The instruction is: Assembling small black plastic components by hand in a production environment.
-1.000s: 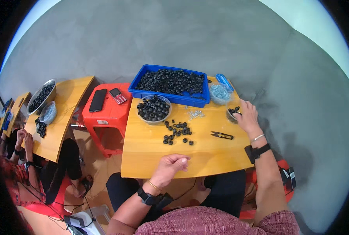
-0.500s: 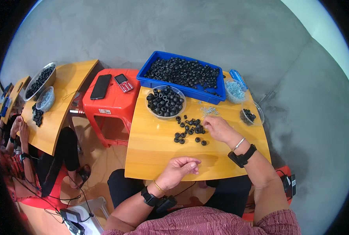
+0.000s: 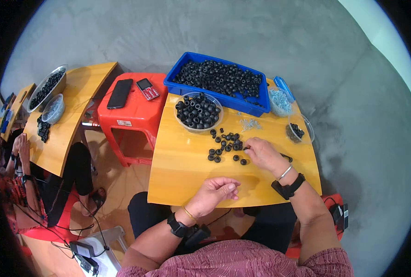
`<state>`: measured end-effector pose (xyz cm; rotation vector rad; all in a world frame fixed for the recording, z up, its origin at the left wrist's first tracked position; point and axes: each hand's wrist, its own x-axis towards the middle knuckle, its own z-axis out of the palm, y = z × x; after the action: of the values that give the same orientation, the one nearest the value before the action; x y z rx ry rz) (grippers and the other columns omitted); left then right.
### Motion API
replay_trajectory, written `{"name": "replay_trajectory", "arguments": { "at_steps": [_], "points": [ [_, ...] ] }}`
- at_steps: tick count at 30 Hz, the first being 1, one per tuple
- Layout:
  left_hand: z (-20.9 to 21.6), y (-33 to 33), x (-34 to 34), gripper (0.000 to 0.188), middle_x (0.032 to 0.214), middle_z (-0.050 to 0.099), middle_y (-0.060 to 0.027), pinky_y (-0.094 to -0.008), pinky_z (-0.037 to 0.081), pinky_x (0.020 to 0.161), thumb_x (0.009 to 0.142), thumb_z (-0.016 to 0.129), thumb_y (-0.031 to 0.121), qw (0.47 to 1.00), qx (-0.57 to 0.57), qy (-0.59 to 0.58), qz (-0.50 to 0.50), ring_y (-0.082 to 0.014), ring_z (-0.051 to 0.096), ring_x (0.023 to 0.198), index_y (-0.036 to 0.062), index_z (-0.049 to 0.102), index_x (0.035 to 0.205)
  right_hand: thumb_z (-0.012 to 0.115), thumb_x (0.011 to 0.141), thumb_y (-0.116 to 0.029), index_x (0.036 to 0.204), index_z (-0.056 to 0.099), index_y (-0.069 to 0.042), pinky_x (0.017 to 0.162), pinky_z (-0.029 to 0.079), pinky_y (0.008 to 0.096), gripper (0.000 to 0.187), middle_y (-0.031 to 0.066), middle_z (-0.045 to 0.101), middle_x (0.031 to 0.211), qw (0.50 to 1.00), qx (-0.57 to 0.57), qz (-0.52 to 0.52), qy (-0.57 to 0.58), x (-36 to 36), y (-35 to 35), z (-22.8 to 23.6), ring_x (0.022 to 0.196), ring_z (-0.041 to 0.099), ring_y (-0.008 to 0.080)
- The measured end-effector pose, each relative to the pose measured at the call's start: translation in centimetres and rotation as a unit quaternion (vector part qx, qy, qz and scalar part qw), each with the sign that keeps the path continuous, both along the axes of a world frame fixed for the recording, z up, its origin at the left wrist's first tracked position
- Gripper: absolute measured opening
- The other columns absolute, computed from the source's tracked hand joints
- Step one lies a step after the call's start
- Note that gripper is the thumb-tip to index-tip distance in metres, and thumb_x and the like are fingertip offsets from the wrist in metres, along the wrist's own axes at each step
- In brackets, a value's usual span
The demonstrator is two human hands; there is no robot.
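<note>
Over the yellow table point(image 3: 178, 184), my right hand point(image 3: 263, 153) has its fingertips pinched on a small black piece point(image 3: 246, 148) at the right edge of a loose group of black round parts point(image 3: 228, 147). A short dark stick point(image 3: 286, 157) shows beside that hand; whether it lies on the table or is held, I cannot tell. Closer to me, at the table's near edge, my left hand point(image 3: 213, 194) is closed with thumb against curled fingers. Anything inside it is hidden. Small silver screws point(image 3: 250, 124) lie scattered beyond the black parts.
A blue tray point(image 3: 214, 91) of black parts stands at the back, with a clear bowl point(image 3: 197, 127) of bigger black parts before it. Tubs of screws point(image 3: 281, 104) and black pieces point(image 3: 296, 132) are at right. Left are a red stool point(image 3: 136, 115) with two phones, and another person's table point(image 3: 53, 157).
My right hand has shifted slightly right and down, its fingertips now on a small black piece. The dark stick has come into sight. The whole view has moved a little; my left hand stays closed.
</note>
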<state>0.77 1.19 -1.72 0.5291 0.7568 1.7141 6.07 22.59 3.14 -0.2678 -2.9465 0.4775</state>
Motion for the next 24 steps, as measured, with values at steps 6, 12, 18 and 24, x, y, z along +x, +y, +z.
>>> {"name": "replay_trajectory", "arguments": {
  "at_steps": [6, 12, 18, 24],
  "points": [
    [0.0, 0.0, 0.0, 0.019, 0.086, 0.056, -0.0078, -0.0314, 0.048, 0.075, 0.087, 0.047, 0.008, 1.0, 0.005, -0.017, 0.0, -0.0141, 0.054, 0.078, -0.0043, 0.054, 0.099, 0.056, 0.073, -0.011, 0.086, 0.054, -0.003, 0.069, 0.043, 0.0401, 0.015, 0.0157, 0.055, 0.083, 0.998, -0.007, -0.042, 0.044, 0.9, -1.4, 1.2, 0.077, 0.054, 0.0333],
    [0.1, 0.0, 0.0, 0.018, 0.086, 0.056, -0.0076, -0.0311, 0.049, 0.074, 0.086, 0.047, 0.009, 1.0, -0.004, -0.016, 0.006, -0.0137, 0.054, 0.078, -0.0036, 0.054, 0.098, 0.06, 0.07, -0.011, 0.085, 0.055, -0.003, 0.066, 0.042, 0.0357, 0.018, 0.0109, 0.053, 0.075, 0.996, 0.048, 0.049, 0.06, 0.6, -3.5, 0.8, 0.074, 0.052, 0.0282],
    [0.1, 0.2, 0.0, 0.019, 0.085, 0.055, -0.0075, -0.0304, 0.049, 0.074, 0.087, 0.046, 0.009, 1.0, 0.011, -0.011, -0.006, -0.0138, 0.054, 0.077, -0.0041, 0.054, 0.099, 0.061, 0.067, -0.009, 0.086, 0.053, -0.002, 0.068, 0.04, 0.0382, 0.021, 0.0133, 0.052, 0.08, 0.994, 0.077, 0.056, 0.051, 0.7, -3.9, 1.1, 0.074, 0.048, 0.0295],
    [-0.5, 0.3, -0.2, 0.022, 0.085, 0.054, -0.0072, -0.0317, 0.048, 0.075, 0.088, 0.044, 0.011, 0.996, 0.035, -0.076, 0.043, -0.0143, 0.053, 0.077, -0.0017, 0.052, 0.104, 0.06, 0.066, 0.0, 0.086, 0.051, -0.002, 0.065, 0.042, 0.0329, 0.022, 0.012, 0.05, 0.077, 0.978, -0.097, 0.099, 0.152, 2.5, -6.7, 2.7, 0.072, 0.05, 0.0266]
  ]
}}
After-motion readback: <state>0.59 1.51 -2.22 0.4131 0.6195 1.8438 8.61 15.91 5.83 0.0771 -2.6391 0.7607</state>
